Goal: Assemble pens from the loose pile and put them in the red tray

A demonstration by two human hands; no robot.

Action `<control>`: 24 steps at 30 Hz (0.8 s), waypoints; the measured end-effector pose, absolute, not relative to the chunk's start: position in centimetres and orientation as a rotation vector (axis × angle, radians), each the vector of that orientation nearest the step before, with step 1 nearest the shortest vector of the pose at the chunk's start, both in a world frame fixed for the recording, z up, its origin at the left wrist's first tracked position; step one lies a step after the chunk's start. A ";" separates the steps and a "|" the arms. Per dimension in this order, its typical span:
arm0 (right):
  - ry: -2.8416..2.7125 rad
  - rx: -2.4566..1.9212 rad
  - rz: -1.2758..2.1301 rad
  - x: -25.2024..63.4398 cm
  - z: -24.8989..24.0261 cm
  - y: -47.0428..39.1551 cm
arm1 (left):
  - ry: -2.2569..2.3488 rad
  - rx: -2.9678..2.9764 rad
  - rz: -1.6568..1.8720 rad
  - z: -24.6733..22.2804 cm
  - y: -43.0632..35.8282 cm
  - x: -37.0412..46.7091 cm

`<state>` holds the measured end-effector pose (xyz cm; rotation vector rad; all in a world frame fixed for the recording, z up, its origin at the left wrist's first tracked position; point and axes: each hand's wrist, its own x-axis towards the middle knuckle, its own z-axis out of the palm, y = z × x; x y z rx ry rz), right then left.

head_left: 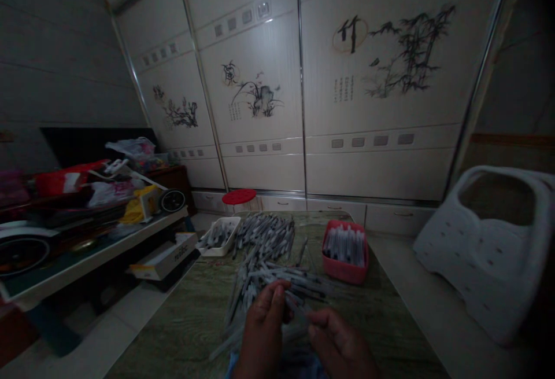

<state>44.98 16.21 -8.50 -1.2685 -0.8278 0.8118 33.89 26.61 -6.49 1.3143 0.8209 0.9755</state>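
Observation:
My left hand (267, 318) is closed at the near middle of the table, its thumb and fingers pinching one end of a thin pen-like stick (298, 308). The other end of that stick is between the thumb and fingers of my right hand (336, 335), just to the right. Beyond my hands lies a big loose pile of similar pens (266, 234), clear with dark parts. A white tray (233, 234) at the back left holds more of them. Upright pens fill a pink-red basket (346, 270) at the back right.
The wood-patterned table (186, 324) has a red stool (239, 196) behind it. A white plastic chair (485, 251) stands at the right. On the left, a bench (108, 251) carries bags and a wheeled toy.

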 end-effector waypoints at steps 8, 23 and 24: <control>-0.762 -1.254 0.745 45.0 -8.9 16.7 | 0.794 1.268 0.941 -6.6 26.6 34.9; -0.686 -1.302 0.556 46.5 -9.7 17.3 | 0.673 1.138 0.603 -7.5 24.7 38.3; -0.693 -1.305 0.544 46.5 -9.7 17.3 | 0.670 1.132 0.599 -7.4 24.7 38.5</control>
